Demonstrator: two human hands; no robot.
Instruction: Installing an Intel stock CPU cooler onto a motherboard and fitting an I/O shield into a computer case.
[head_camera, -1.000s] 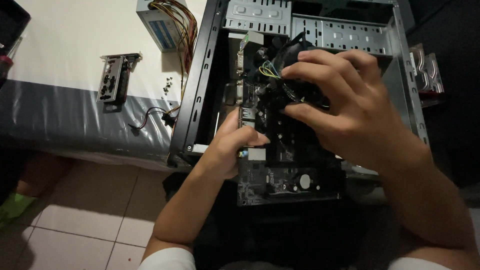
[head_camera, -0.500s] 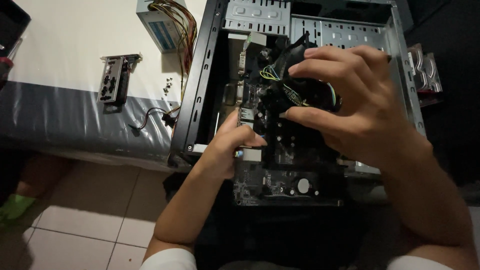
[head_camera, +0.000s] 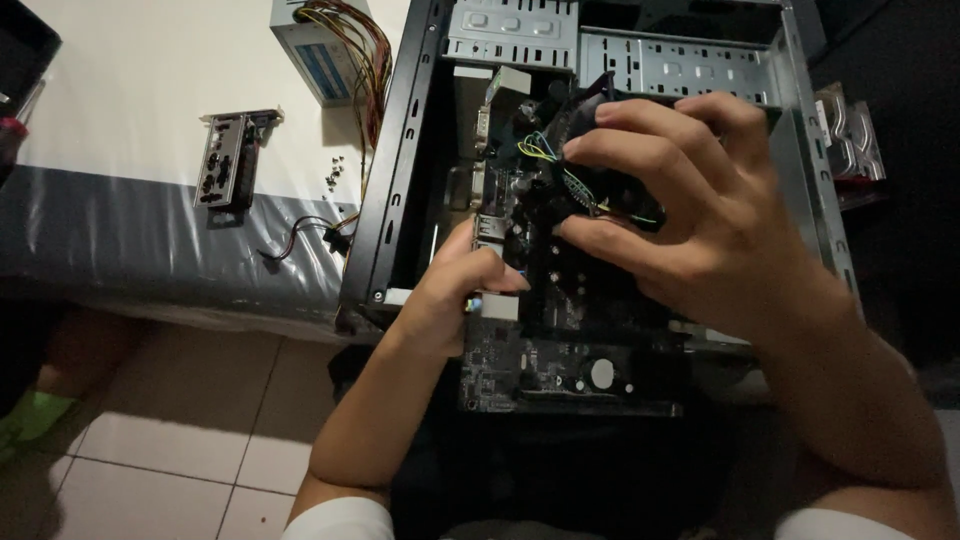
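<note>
A: What step is in hand?

B: Handling the motherboard (head_camera: 560, 360) at the open computer case (head_camera: 400, 180). The board sits partly inside the case, its near edge sticking out at 6 o'clock toward the person. The right hand (head_camera: 700, 230) has its grip closed around the black cooler fan (head_camera: 590, 140) on the board, fingers curled over the top. The left hand (head_camera: 450, 290) pinches the board's left edge by the port block, thumb on top.

A: What would the next move call for?

B: I'd judge a level, two-handed motion, so the board clears the case wall and the coloured fan wires (head_camera: 540, 150) don't snag.

A: Anything off to the side?

B: At 10 o'clock, on the white worktop (head_camera: 130, 90), lie a metal port plate (head_camera: 228, 160), some loose screws (head_camera: 335, 175) and a power supply (head_camera: 315, 55) with its cable bundle.

A: What differs from a second ago?

B: The board's near edge has come slightly further out of the case toward the person; both hands have kept their holds.
</note>
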